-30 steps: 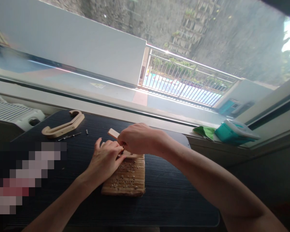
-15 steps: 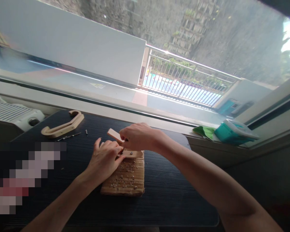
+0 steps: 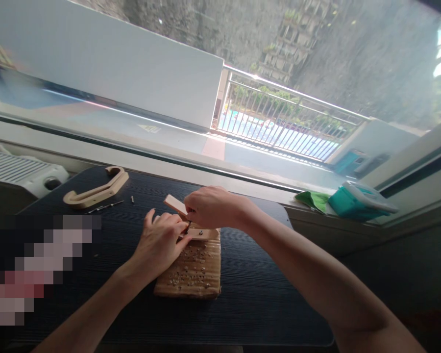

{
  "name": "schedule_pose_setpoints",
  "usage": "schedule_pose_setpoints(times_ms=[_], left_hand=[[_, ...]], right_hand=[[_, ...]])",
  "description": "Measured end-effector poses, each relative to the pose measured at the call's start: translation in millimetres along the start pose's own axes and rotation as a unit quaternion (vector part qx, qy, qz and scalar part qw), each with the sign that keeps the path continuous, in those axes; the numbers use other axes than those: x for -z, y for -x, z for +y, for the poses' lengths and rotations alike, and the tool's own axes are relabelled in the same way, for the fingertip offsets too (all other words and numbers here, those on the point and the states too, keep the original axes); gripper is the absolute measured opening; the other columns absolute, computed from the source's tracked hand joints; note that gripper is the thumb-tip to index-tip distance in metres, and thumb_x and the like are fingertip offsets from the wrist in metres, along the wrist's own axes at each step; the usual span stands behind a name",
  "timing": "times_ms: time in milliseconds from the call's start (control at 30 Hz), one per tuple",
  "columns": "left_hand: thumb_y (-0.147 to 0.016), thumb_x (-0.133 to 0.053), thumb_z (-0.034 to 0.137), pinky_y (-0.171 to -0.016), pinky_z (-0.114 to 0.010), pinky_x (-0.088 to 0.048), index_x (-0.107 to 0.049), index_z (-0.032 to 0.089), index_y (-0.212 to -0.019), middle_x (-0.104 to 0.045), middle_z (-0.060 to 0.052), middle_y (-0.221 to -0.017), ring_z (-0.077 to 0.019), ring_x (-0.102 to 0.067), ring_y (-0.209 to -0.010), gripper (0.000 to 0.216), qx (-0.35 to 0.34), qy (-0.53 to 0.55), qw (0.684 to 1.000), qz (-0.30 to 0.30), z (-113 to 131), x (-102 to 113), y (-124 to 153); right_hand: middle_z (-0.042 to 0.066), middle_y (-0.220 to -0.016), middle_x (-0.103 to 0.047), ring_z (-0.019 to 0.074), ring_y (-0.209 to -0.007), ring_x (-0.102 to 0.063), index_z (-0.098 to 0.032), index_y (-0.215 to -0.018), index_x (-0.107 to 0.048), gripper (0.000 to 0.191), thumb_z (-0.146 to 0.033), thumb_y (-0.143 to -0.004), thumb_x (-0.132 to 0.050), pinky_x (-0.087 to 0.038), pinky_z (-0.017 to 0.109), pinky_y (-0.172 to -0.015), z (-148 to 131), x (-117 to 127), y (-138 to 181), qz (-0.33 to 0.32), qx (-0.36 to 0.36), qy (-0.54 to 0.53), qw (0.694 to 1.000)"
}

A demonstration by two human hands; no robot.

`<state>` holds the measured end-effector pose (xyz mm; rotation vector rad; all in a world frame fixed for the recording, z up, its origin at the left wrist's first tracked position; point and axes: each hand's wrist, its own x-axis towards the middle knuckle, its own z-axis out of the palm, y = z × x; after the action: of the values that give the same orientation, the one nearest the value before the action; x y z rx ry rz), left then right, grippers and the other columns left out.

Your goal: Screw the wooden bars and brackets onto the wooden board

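A: Your left hand (image 3: 163, 239) is pressed onto the pale wooden piece (image 3: 207, 235), its thumb along the near edge and a fingertip just beside the thin dark tool (image 3: 188, 227).

B: Your right hand (image 3: 213, 206) is closed in a fist around that tool's upper end, and the tip points down at the wood. Your knuckles cover most of the tool, so its type can't be told.

A: The wooden piece lies under and between your hands, one arm slanting out beyond them, a dark round spot showing below your right hand.

B: Beneath it, reaching toward you, is the corrugated board (image 3: 194, 274), peppered with holes and crumbs.

A: On the table (image 3: 272, 279), beyond your left hand and to its left, sits the hooked wooden part (image 3: 95, 192), with slim metal bits (image 3: 110, 205) just beside it and a small metal pin (image 3: 133, 199) nearer your fingers.

B: Well to the right of your hands, the green cloth (image 3: 312, 200) and teal box (image 3: 360, 202) sit by the window, clear of your work.
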<state>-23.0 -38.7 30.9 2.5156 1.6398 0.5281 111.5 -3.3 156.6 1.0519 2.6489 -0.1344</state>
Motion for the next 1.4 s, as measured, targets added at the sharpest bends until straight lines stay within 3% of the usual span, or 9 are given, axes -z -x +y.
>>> schedule_pose_setpoints(times_ms=[167,367,533,767,1000,1267,1400], left_hand=[[-0.078,-0.057,0.03,-0.102,-0.056,-0.02,-0.066,0.023,-0.079,-0.067,-0.005,-0.091,-0.0256,-0.057,-0.094,0.012,0.005,0.002,1.0,0.006,1,1,1],[-0.079,-0.056,0.03,-0.102,-0.055,-0.02,-0.066,0.024,-0.082,-0.067,-0.004,-0.091,-0.0252,-0.057,-0.094,0.013,0.001,0.002,1.0,0.007,2,1,2],[-0.079,-0.055,0.03,-0.101,-0.056,-0.021,-0.066,0.025,-0.08,-0.068,-0.004,-0.089,-0.0256,-0.058,-0.093,0.013,0.006,0.007,1.0,-0.001,2,2,1],[-0.078,-0.055,0.03,-0.101,-0.056,-0.021,-0.066,0.024,-0.08,-0.067,-0.005,-0.089,-0.0255,-0.058,-0.092,0.012,0.009,-0.001,1.0,0.007,2,0,0],[-0.077,-0.057,0.029,-0.1,-0.056,-0.022,-0.066,0.024,-0.077,-0.068,-0.006,-0.093,-0.0268,-0.058,-0.094,0.01,0.007,0.006,1.0,0.011,2,-1,1],[-0.078,-0.055,0.027,-0.098,-0.056,-0.025,-0.066,0.025,-0.088,-0.067,-0.005,-0.09,-0.0274,-0.059,-0.093,0.015,-0.002,-0.011,1.0,0.004,4,2,1],[-0.078,-0.053,0.027,-0.099,-0.055,-0.025,-0.066,0.023,-0.084,-0.068,-0.007,-0.085,-0.0274,-0.058,-0.092,0.014,0.01,-0.016,1.0,-0.003,6,5,1]], right_hand=[[0.01,-0.091,-0.069,0.0197,-0.08,-0.062,-0.016,-0.09,-0.066,0.029,-0.03,-0.087,-0.041,-0.037,0.026,-0.058,3,-1,3,0.012,-0.035,-0.021,0.999],[0.01,-0.092,-0.069,0.0208,-0.083,-0.062,-0.016,-0.098,-0.064,0.024,-0.022,-0.079,-0.052,-0.04,0.026,-0.061,-3,8,13,-0.015,-0.025,0.011,1.0],[0.012,-0.084,-0.069,0.0191,-0.079,-0.062,-0.012,-0.09,-0.068,0.021,-0.014,-0.079,-0.05,-0.038,0.025,-0.059,-6,2,9,-0.018,0.014,0.022,1.0],[0.009,-0.082,-0.069,0.0143,-0.067,-0.057,-0.013,-0.085,-0.069,0.026,-0.027,-0.08,-0.048,-0.032,0.023,-0.051,7,-3,8,-0.01,-0.027,-0.043,0.999],[0.005,-0.075,-0.068,0.0098,-0.057,-0.05,-0.016,-0.082,-0.068,0.024,-0.027,-0.079,-0.048,-0.029,0.022,-0.05,13,-6,8,0.002,0.017,-0.071,0.997],[0.009,-0.083,-0.07,0.0155,-0.07,-0.059,-0.014,-0.083,-0.068,0.025,-0.026,-0.081,-0.046,-0.033,0.024,-0.054,0,-6,9,0.001,0.01,-0.035,0.999],[0.01,-0.083,-0.07,0.0195,-0.074,-0.063,-0.014,-0.084,-0.068,0.024,-0.022,-0.082,-0.046,-0.038,0.026,-0.056,-13,-10,11,0.017,0.009,-0.02,1.0]])
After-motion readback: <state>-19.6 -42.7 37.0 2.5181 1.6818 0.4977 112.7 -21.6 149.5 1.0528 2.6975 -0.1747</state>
